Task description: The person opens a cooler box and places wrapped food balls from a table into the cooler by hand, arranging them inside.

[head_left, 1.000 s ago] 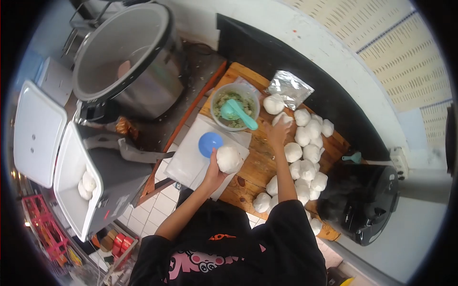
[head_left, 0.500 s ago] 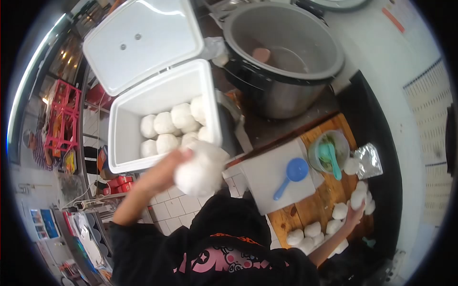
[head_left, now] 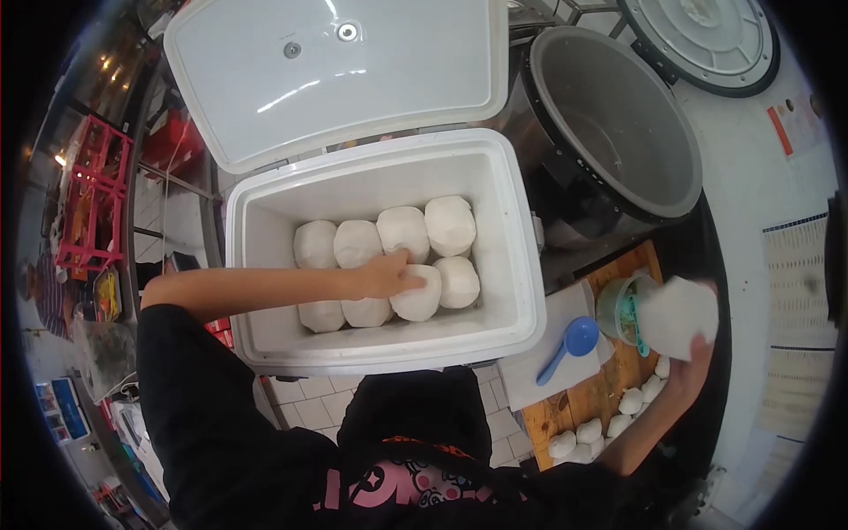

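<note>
A white ice chest (head_left: 521, 265) with raised edges holds two rows of trimmed white coconuts (head_left: 449, 226). My left hand (head_left: 384, 276) reaches into it, with its fingers wrapped against a coconut (head_left: 415, 295) in the near row. On the right, my right hand (head_left: 693, 362) grips another white coconut (head_left: 678, 316), slightly blurred, raised above the wooden board (head_left: 565, 415). Beyond that hand's coconut, partly covered by it, stands a clear tub (head_left: 609, 309) with a teal scoop in it. More white coconuts (head_left: 590, 431) lie along the board beside my right forearm.
The chest's lid (head_left: 389, 79) stands open at the back. A large cooker pot (head_left: 609, 132) stands behind the board, its round lid (head_left: 707, 31) beyond. A blue ladle (head_left: 579, 340) lies on a white sheet (head_left: 530, 371). Shelves with red crates (head_left: 93, 177) line the left.
My left hand has lowered its coconut into the chest. My right hand has lifted a coconut from the group on the board. The view has shifted, bringing the chest nearer.
</note>
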